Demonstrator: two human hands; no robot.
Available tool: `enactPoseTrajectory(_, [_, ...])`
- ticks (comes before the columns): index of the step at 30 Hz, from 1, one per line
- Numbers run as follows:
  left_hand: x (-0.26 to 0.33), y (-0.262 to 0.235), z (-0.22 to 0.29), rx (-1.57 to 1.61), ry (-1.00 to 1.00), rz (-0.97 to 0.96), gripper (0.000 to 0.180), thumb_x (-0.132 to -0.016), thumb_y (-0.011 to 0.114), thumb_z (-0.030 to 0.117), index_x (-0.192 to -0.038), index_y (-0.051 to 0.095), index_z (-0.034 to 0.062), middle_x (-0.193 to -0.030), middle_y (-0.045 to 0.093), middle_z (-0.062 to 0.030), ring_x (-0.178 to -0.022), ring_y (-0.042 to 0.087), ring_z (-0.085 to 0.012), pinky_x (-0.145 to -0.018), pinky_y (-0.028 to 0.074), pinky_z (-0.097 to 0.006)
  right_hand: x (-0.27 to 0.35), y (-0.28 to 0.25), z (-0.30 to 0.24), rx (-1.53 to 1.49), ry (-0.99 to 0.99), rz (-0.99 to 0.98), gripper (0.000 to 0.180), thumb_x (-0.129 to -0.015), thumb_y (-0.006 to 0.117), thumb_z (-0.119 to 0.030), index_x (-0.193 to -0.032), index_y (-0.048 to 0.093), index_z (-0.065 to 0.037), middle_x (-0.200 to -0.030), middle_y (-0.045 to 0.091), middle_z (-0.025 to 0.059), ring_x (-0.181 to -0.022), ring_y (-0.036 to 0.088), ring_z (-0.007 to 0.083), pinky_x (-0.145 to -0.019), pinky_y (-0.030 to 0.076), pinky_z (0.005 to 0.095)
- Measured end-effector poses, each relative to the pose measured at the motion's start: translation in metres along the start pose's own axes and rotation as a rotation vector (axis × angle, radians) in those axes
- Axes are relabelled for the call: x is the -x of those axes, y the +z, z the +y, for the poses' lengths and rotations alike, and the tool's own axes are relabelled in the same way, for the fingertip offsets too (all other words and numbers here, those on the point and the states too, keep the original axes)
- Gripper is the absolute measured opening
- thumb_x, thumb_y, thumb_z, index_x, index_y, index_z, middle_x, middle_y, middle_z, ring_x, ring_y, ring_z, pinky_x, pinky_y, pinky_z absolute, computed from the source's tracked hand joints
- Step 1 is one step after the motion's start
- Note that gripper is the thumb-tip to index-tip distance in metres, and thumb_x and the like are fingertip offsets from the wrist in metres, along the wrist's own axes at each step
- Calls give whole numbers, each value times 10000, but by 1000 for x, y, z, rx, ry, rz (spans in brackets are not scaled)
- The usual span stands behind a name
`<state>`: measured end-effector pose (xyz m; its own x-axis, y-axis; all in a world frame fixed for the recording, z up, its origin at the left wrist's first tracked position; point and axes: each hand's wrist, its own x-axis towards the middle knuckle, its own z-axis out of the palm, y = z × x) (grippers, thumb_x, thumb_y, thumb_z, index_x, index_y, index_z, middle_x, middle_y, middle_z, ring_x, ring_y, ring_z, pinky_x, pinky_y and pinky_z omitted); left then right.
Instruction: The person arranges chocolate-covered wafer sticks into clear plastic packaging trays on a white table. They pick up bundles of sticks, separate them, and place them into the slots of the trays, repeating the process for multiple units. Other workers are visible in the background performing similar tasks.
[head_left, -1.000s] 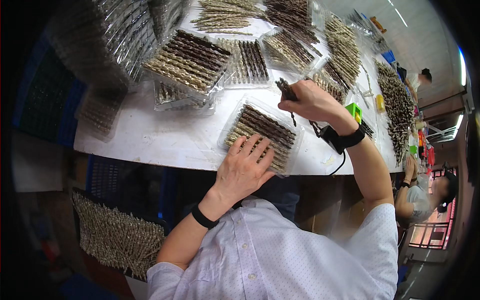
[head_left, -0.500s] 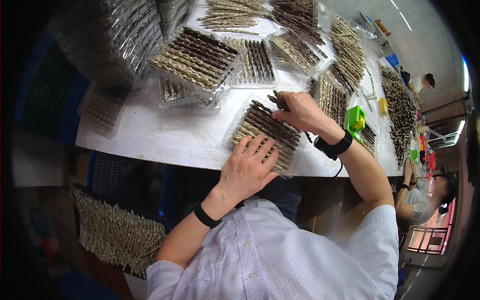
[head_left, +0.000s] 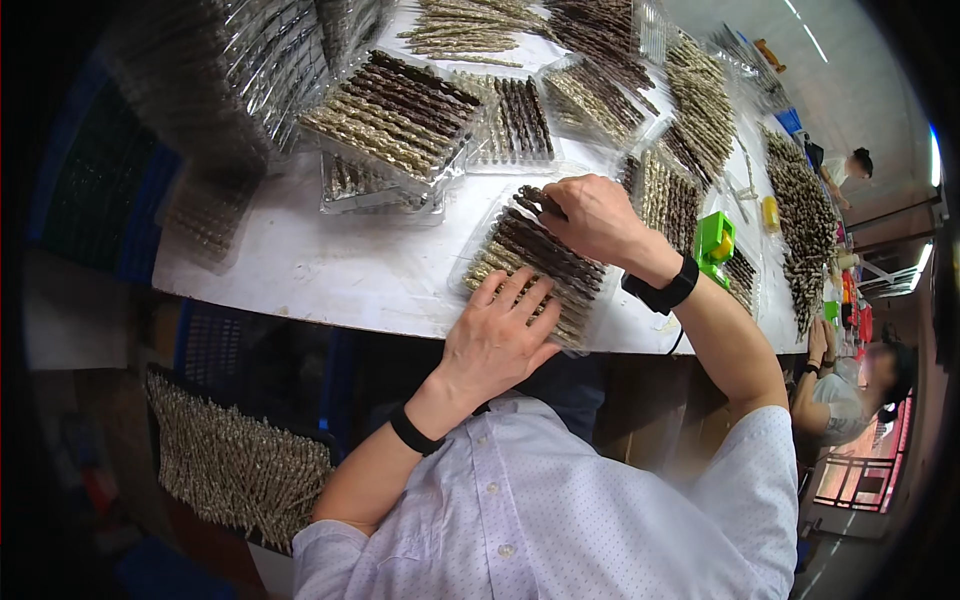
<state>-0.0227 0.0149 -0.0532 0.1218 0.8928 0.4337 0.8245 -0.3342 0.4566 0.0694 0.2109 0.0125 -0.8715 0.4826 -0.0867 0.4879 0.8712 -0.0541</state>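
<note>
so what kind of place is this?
Probably a small factory packing or sorting line. The white worktable is covered with clear plastic trays of thin dark and pale sticks, the person's hands work one tray, and another worker sits further along.

- One view only: a head-worn fisheye camera, looking steeply down and forward over the wearer's own chest and white shirt [head_left: 560, 520].
- It sits close; both forearms enter from 6 o'clock, and the left hand [head_left: 500, 335] and right hand [head_left: 595, 215] lie near the centre of the picture.
- The white desk [head_left: 330, 260] fills the upper middle, its near edge bowed by the lens; straight lines bend towards the rim.
- The dark rim cuts off the corners; the far room and a co-worker [head_left: 850, 165] show at 2 o'clock.
- There is no second view, so nothing is shared.
</note>
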Motion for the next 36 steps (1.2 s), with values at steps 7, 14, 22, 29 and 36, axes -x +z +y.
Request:
enactPoseTrajectory(7, [0, -1, 0, 6, 7, 2, 462, -781, 760, 344, -1143, 652, 78, -1278, 595, -104, -1272, 487, -290, -1087, 356, -450, -5, -10, -1, 34, 27, -71, 252, -844, 691, -272, -931, 683, -35, -781, 675, 175, -804, 664, 384, -702, 516, 482])
enactPoseTrajectory(14, [1, 1, 0, 11, 4, 12, 459, -784, 758, 345, -1142, 653, 78, -1278, 594, -105, -1273, 487, -288, -1091, 350, -452, -6, 10, 2, 23, -31, 11, 232, -842, 710, -241, -919, 676, -25, -795, 673, 168, -757, 657, 362, -672, 514, 460])
enactPoseTrajectory(22, [0, -2, 0, -5, -5, -5, 478, -786, 756, 355, -1169, 655, 87, -1298, 589, -100, -1273, 490, -286, -1097, 339, -452, -6, -36, 3, -539, 183, -102, 370, -917, 689, -361, -852, 676, 3, -653, 622, 159, -557, 569, 270, -577, 460, 413])
enactPoseTrajectory(29, [0, -2, 0, 5, -9, 3, 484, -778, 764, 350, -1167, 654, 83, -1304, 588, -100, -1274, 491, -288, -1094, 343, -451, -4, -27, 12, -164, 79, -84, 443, -919, 658, -452, -825, 642, -19, -673, 637, 170, -651, 641, 367, -608, 499, 454])
enactPoseTrajectory(36, [-2, -2, 0, 26, -1, -3, 474, -778, 766, 346, -1153, 653, 78, -1286, 595, -98, -1274, 490, -288, -1095, 345, -453, 9, 3, 13, 82, -40, -28, 423, -931, 610, -469, -878, 629, -50, -742, 673, 154, -747, 685, 366, -629, 527, 467])
